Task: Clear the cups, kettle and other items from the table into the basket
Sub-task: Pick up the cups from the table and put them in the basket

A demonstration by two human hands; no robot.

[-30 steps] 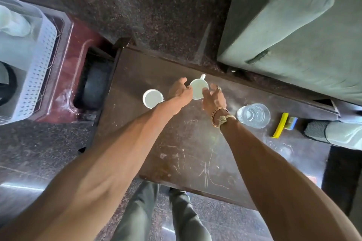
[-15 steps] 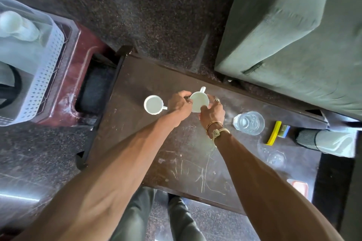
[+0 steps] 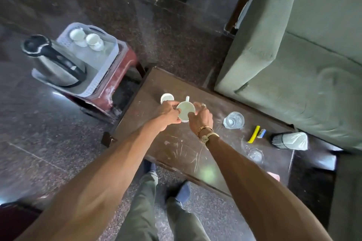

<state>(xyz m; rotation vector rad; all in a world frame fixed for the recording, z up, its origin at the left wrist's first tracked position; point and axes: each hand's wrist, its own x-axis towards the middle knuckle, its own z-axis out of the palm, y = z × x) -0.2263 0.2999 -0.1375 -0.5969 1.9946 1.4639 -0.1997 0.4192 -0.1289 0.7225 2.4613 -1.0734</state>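
Two grips work one white mug (image 3: 185, 110): the left grip (image 3: 168, 112) curls round its left side, the right grip (image 3: 200, 121) pinches its right rim. Whether the mug rests on the table (image 3: 176, 148) or hangs just above it cannot be told. This reads as the pick-up step. A second white cup (image 3: 166, 97) waits just beside the left grip, and a glass tumbler (image 3: 233, 120) stands to the right. The basket (image 3: 105, 68), on a red stool (image 3: 125, 64) to the left, holds the kettle (image 3: 56, 64) and two cups (image 3: 77, 35). The next move probably calls for a level lift, a swing left, and a landing beside those cups. No writing is readable.
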